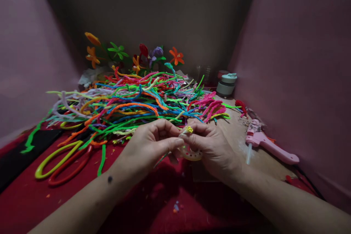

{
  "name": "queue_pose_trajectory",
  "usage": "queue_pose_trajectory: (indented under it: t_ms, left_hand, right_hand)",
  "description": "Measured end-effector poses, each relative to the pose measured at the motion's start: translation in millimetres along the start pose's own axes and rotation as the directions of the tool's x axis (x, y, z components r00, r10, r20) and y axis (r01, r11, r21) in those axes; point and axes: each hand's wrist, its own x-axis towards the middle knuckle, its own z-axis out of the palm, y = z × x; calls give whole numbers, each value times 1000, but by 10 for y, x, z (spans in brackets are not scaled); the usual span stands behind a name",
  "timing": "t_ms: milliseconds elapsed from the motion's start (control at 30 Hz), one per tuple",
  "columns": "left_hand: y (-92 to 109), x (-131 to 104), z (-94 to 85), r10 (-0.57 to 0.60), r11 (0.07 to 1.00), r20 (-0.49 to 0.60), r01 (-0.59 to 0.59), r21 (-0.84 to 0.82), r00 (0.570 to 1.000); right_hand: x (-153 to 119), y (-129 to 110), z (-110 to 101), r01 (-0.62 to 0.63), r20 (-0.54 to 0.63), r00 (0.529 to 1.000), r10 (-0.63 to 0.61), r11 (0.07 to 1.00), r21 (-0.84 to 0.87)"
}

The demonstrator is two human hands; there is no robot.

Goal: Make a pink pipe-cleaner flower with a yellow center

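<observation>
A small bundle with yellow tips [188, 129] sticks up between my two hands at the middle of the view. My left hand [157, 139] pinches it from the left with thumb and forefinger. From the other side my right hand [210, 144] closes thumb and forefinger on the same bundle, and the fingertips of both hands nearly meet. A thin stem end slants down below my left fingers. Under my right fingers shows part of a pale round piece with dark marks [192, 154]; whether the fingers hold it, I cannot tell.
Behind my hands lies a large heap of colored fuzzy stems [128, 106], with fuzzy flowers [117, 50] beyond. Scissors with yellow and red handles [70, 166] lie left. A pink glue gun [270, 146] and a lidded jar [226, 86] stand right, near a pink wall [296, 62].
</observation>
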Motion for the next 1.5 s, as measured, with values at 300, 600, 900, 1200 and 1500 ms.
queue_pose_trajectory:
  t_ms: [300,600,900,1200,1500]
  left_hand:
    - [-245,-73,72,699,246,191,-483,841,689]
    - [-144,-106,69,740,323,131,-519,791,660]
    - [18,-109,131,190,966,-236,-139,216,953]
    - [8,-2,35,-77,952,-50,59,-299,996]
    - [-36,64,13,-162,867,137,208,-452,977]
  right_hand:
    - [13,59,10,25,-101,994,-34,996,-88]
    - [-33,-19,43,97,-87,990,-115,978,-185]
    - [-4,-41,-4,81,-52,994,-96,967,-241]
    - [-6,-50,20,-18,-34,999,18,1000,-6]
    - [-2,-1,-35,73,-11,997,-75,993,-94]
